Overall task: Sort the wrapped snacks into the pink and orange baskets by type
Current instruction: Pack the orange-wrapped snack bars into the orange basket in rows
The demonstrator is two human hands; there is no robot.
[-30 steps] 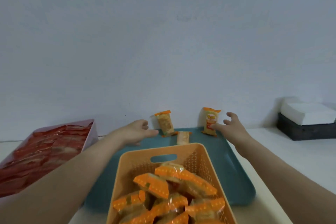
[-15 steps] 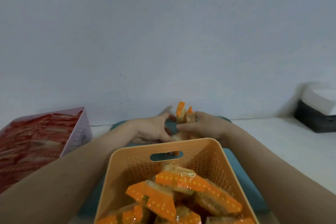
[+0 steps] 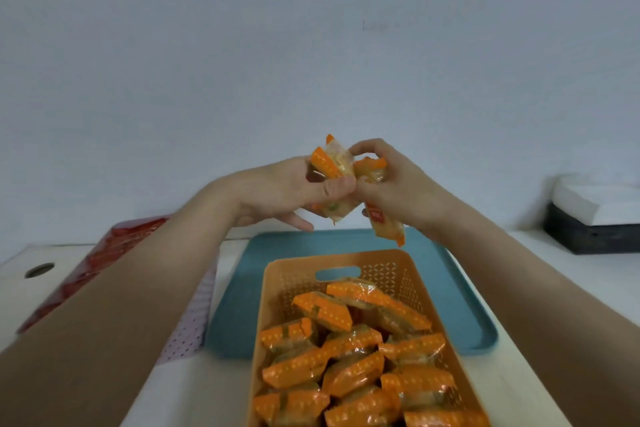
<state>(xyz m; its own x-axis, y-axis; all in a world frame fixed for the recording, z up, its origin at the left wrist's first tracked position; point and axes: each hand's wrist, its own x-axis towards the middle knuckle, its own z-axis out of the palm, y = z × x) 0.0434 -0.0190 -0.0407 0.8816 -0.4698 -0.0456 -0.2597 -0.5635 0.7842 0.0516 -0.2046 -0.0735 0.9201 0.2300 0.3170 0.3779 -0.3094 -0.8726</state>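
Observation:
Both hands are raised together above the far end of the orange basket. My left hand grips an orange-trimmed wrapped snack, thumb pressed over its front. My right hand holds another orange-trimmed snack that hangs down from its fingers toward the basket. The orange basket holds several orange-striped wrapped snacks. At the left, the pink basket is filled with red-wrapped snacks, partly hidden behind my left forearm.
The orange basket sits on a teal tray on a white table. A dark box with a white top stands at the far right. A round hole marks the table at the left. A plain wall rises behind.
My hands gathered the snacks that stood on the far end of the tray, came together, and lifted them up above the orange basket. The view tilted down.

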